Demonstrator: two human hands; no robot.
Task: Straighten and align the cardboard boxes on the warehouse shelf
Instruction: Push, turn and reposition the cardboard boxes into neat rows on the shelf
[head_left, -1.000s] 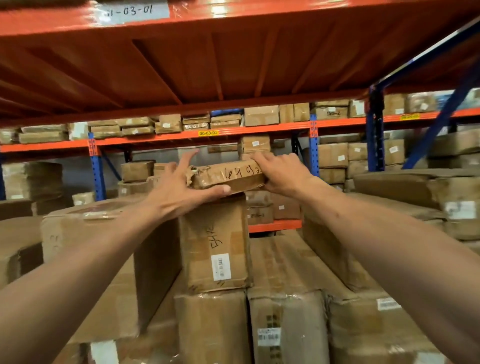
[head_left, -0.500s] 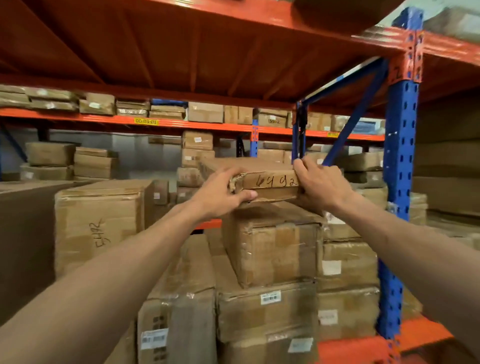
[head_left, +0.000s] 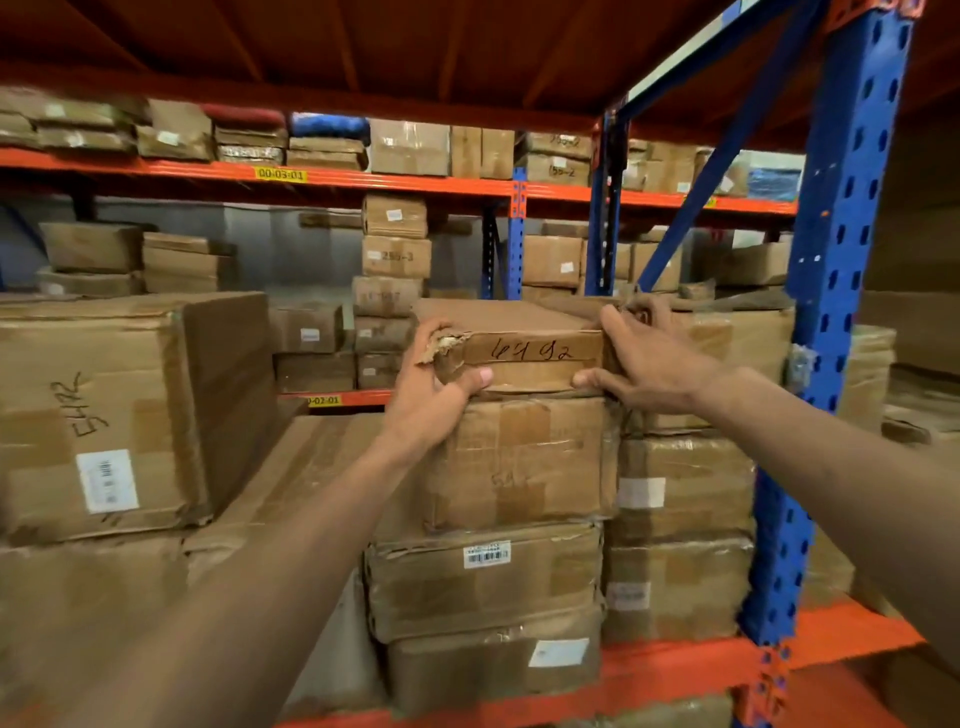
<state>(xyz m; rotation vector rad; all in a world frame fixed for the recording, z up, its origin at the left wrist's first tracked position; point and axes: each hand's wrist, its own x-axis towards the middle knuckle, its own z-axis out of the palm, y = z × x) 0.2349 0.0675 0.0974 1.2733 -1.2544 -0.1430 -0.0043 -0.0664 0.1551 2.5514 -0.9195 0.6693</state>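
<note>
I see warehouse racking: blue perforated upright (head_left: 836, 332) at right, orange beams (head_left: 395, 183), orange deck overhead (head_left: 363, 47). Grey wall (head_left: 270, 244) behind far rack. Yellow location label (head_left: 281, 174) on far beam (reads 00-03-01). Light dim, warm.

A single head-worn wide-angle camera looks forward and slightly down along both outstretched arms, close to the stacked cardboard boxes (head_left: 519, 462), with the blue upright (head_left: 836, 291) at right.

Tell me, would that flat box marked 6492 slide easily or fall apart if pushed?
The flat box probably slides easily: it lies flat on the carton beneath. Its torn corner by the left hand suggests soft, worn cardboard. Unlikely to tip, being low and wide.
</note>
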